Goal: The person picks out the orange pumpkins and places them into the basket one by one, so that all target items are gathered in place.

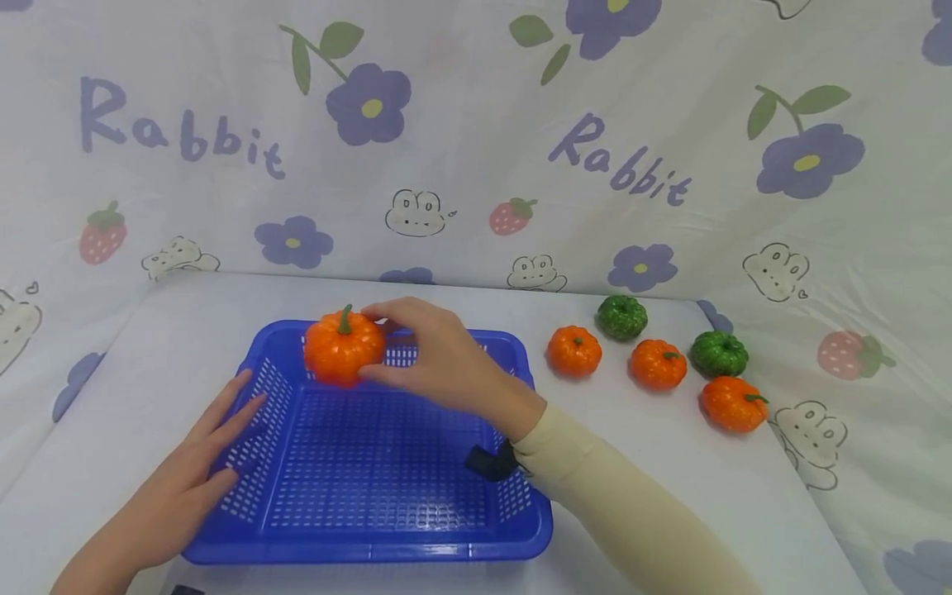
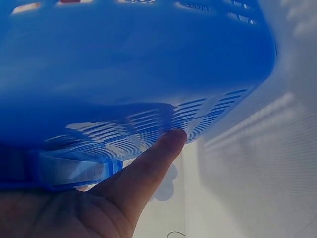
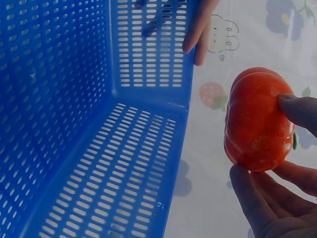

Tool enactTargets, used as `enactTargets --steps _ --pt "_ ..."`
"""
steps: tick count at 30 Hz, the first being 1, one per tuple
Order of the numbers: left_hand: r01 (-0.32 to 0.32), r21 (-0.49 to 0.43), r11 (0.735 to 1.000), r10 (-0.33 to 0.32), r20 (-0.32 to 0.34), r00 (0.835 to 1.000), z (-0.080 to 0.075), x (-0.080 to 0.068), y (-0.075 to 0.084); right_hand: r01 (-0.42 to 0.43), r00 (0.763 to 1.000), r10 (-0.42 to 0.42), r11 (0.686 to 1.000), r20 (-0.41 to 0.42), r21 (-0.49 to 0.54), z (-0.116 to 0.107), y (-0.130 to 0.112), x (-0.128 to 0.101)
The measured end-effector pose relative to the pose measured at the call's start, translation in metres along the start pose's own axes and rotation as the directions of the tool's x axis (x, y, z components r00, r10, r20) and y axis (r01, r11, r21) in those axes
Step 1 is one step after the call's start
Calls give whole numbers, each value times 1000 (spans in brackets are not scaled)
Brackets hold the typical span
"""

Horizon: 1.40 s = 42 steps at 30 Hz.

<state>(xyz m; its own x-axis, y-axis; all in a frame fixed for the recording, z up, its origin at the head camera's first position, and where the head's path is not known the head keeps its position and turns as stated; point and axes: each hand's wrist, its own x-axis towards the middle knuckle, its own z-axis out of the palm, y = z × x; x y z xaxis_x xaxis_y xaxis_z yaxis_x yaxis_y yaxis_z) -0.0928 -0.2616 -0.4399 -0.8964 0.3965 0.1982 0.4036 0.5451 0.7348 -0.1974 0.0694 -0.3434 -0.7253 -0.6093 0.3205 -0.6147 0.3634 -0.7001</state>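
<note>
two hands work at the near edge of the table (image 1: pixel 744 496). the left hand (image 1: pixel 178 487) lies flat, fingers straight, against the outside of the blue basket (image 1: pixel 372 537) at its left wall; the left wrist view shows a fingertip (image 2: pixel 171 141) touching the slotted plastic, gripping nothing. farther in, the right hand (image 1: pixel 439 359) holds an orange pumpkin (image 1: pixel 342 347) above the basket's far left corner, thumb below and fingers over the top, stem (image 1: pixel 345 318) upright; the right wrist view shows the fingertips (image 3: pixel 297 106) curled round its ribbed side. the pumpkin hangs clear of the basket floor, not yet resting inside.

it looks like a light, hollow or foam decoration with a smooth, glossy skin, so i judge it easy to lift but apt to slip; a grip across the ribs, as here, seems safer than the thin stem.

beyond, toward the table's far right corner, three orange pumpkins (image 1: pixel 574 350) and two green ones (image 1: pixel 621 317) sit apart. behind hangs a printed cloth (image 1: pixel 476 124).
</note>
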Motion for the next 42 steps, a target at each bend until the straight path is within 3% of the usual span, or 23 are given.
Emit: enactTargets --steps 15,26,33,42 --pt "16 -20 1000 -16 0 1000 2 -2 0 -18 999 17 1000 41 24 17 -1 17" --pt "-42 36 998 43 -11 999 2 -2 0 -55 998 54 998 38 30 32 12 20" --pt "-59 33 998 60 -12 998 2 -1 2 -136 989 133 990 67 33 44 22 19" --pt "-15 12 1000 15 -7 1000 1 -1 1 -155 985 155 988 80 -12 62 36 18"
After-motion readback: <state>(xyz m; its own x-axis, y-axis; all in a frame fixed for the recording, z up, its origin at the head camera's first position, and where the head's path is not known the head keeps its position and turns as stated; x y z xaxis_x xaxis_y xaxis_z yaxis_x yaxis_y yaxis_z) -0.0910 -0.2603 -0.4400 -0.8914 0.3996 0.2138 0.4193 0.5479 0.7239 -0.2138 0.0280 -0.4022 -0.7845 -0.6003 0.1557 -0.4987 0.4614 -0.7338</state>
